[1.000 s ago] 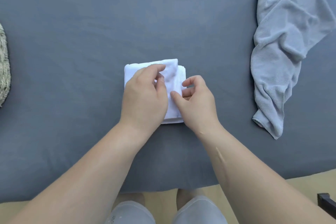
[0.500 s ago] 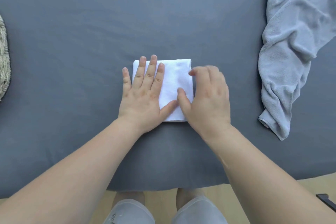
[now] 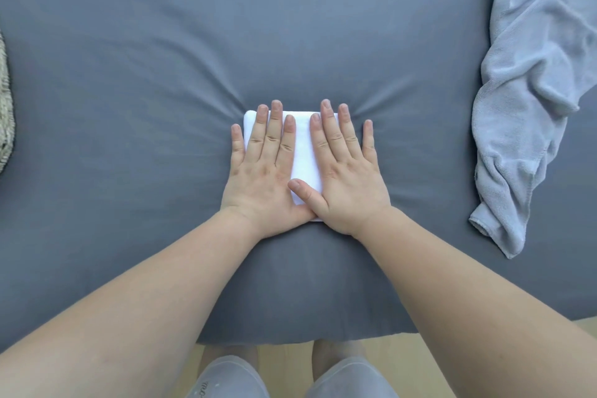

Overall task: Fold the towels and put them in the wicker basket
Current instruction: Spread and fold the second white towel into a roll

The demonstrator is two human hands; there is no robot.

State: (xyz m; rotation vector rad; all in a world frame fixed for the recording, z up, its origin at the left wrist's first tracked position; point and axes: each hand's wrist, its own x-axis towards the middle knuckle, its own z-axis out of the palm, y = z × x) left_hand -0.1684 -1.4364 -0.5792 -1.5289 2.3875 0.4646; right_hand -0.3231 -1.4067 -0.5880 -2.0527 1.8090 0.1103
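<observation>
The folded towel is plain white, with no print. The bed sheet under it is an even slate blue-grey. To the right of the folded towel, the crumpled towel is pale lavender-grey. Far to its left, the wicker basket shows a mottled beige-and-brown weave. Below it, the floor is light tan and the shorts are pale grey.

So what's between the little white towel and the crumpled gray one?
Head view: outer fingers of the right hand beside the white towel, then bare sheet up to the gray towel.
</observation>
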